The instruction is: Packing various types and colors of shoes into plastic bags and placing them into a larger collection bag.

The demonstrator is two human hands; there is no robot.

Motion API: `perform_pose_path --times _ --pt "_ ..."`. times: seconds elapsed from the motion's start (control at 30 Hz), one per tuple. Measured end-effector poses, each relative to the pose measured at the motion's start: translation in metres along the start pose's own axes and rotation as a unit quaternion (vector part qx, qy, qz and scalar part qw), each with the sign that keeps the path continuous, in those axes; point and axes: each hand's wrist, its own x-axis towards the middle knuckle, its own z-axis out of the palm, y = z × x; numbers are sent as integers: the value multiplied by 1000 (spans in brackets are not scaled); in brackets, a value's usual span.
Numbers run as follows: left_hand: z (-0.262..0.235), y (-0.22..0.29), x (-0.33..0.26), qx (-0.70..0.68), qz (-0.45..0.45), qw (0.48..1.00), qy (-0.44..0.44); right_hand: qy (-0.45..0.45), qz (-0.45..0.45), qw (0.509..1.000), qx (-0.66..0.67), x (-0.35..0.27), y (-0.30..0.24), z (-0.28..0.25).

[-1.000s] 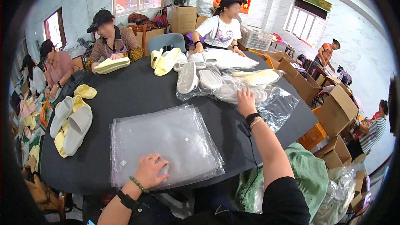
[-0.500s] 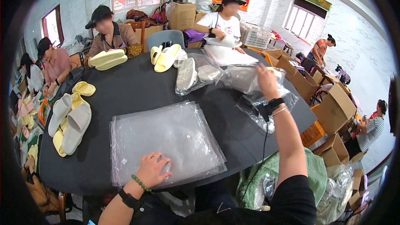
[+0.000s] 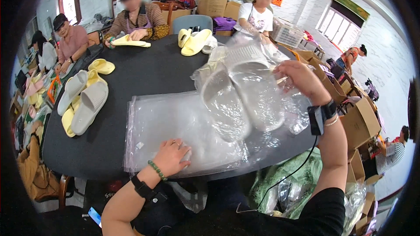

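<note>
My left hand (image 3: 171, 157) rests on a stack of clear plastic bags (image 3: 175, 113) near the table's front edge, fingers spread. My right hand (image 3: 299, 76) pinches the right side of a clear plastic bag (image 3: 214, 72), its fingertips partly hidden by shiny film. Inside that bag lie two grey slippers (image 3: 258, 89), side by side, held above the right end of the stack. Farther left, loose grey slippers (image 3: 91, 108) lie over yellow slippers (image 3: 68, 121) on the dark table.
Across the dark table (image 3: 144, 70), a person in a striped top holds a yellow slipper (image 3: 131, 42); another person sits behind my raised bag. Yellow slippers (image 3: 195, 43) stand at the far edge. Cardboard boxes (image 3: 361, 120) crowd the right side, and a green sack (image 3: 293, 179) lies below the table edge.
My right hand has brought the bagged grey slippers up and nearer from the far right of the table. My left hand stays on the bag stack. The view has shifted slightly.
</note>
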Motion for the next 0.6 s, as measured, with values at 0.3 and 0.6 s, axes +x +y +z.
perform_pose_path --times 0.3,0.6 --pt "-2 -1 -10 -22 12 999 29 27 -80 839 538 -35 43 194" --pt "22 -8 -5 -29 7 999 -16 -258 -37 904 338 -71 125 293"
